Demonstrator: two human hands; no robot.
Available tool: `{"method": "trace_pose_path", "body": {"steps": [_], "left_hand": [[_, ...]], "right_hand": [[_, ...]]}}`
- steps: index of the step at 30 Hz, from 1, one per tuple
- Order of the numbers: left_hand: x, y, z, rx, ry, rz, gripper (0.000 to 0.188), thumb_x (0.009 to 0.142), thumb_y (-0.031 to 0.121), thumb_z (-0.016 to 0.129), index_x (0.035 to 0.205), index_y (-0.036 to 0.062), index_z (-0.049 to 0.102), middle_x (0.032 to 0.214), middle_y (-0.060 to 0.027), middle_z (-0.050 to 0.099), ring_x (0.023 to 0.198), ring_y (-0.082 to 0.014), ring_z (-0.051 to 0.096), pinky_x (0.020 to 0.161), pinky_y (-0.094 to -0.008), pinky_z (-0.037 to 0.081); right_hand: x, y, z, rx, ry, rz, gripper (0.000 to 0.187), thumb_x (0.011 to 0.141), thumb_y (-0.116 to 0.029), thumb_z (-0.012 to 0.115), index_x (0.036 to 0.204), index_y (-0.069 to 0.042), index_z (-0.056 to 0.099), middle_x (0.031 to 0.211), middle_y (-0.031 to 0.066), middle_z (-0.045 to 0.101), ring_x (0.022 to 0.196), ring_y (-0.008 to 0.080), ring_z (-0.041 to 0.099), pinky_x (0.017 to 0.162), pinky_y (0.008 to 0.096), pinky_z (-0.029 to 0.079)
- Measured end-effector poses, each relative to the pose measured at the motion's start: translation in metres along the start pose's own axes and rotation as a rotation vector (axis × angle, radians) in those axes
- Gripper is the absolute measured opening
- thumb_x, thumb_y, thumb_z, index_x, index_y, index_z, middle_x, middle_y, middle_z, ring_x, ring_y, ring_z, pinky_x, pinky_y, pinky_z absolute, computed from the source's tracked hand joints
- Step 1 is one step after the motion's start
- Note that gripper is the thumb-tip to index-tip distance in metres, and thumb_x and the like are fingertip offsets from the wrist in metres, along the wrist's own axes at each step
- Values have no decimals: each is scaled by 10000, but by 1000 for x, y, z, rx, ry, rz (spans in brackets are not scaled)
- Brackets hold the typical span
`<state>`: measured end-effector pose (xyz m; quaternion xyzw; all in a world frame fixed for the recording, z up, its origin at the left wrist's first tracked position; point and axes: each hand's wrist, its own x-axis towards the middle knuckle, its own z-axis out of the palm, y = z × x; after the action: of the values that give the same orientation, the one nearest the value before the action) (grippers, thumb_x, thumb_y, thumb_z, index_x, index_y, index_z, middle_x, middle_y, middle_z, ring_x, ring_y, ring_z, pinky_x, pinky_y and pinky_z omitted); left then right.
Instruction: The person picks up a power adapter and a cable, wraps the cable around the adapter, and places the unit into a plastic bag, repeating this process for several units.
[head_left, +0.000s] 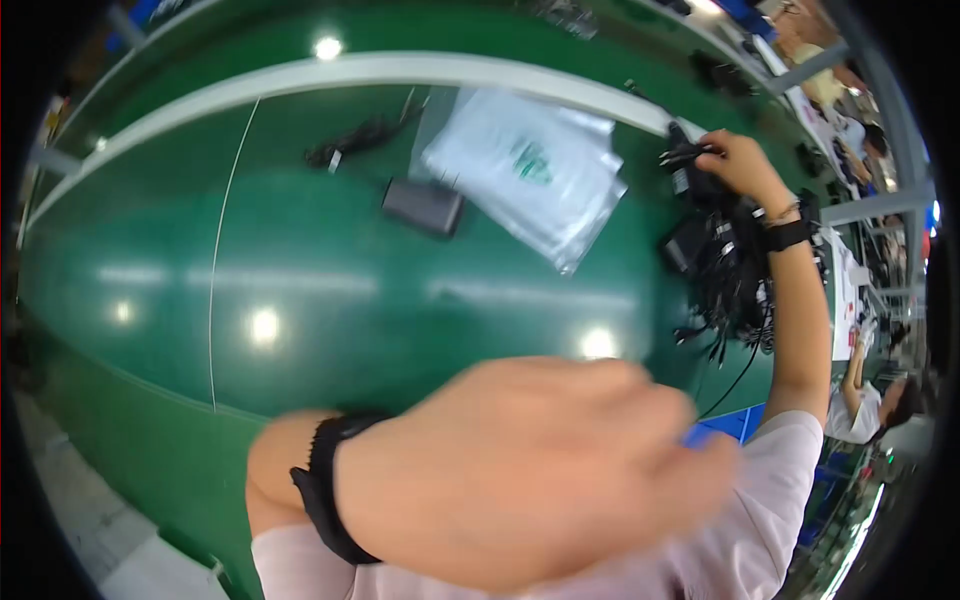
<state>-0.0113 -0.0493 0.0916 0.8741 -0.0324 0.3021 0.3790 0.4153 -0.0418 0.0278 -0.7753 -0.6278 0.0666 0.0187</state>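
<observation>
At the far right, my right hand (742,166) pinches a black power cord (684,155) beside a pile of black power adapters and coiled cords (730,270). My left hand (530,460) is raised close in front of me, its back showing. Its fingers are curled and smeared by motion, so what they hold, if anything, is hidden. Beyond it, a single black power adapter (423,207) lies on the green table, its cord (358,140) stretched out behind it. A stack of pale plastic bags (530,165) with a green print lies just right of that adapter.
A white raised strip (400,68) runs along the far side of the green table (300,230). More dark cords (565,15) lie beyond it. Grey metal posts (880,206) stand at the right, with another person (858,412) seated past them. Something blue (735,424) shows below the pile.
</observation>
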Motion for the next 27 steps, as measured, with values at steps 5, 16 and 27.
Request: {"method": "trace_pose_path", "body": {"steps": [5,16,27], "left_hand": [[13,23,-15,-174,-349,123,311,630,194,573,940,197,600,770,10,516,626,-133,473,534,-226,401],[-16,13,4,304,376,37,145,681,49,616,826,38,625,732,-44,618,616,-200,596,619,-318,524],[1,-65,41,-850,44,-621,355,930,261,471,1118,-35,525,865,-111,616,722,-160,608,646,-274,511]], "right_hand": [[-3,34,-19,374,-94,43,269,761,-85,622,1012,10,597,917,103,644,845,211,610,748,310,469],[-56,53,-41,450,119,94,206,809,-96,579,998,-16,577,921,46,628,799,163,609,736,275,467],[-119,-72,-165,1275,727,-378,220,921,-184,468,1044,-6,511,970,96,612,795,172,615,675,261,499]]}}
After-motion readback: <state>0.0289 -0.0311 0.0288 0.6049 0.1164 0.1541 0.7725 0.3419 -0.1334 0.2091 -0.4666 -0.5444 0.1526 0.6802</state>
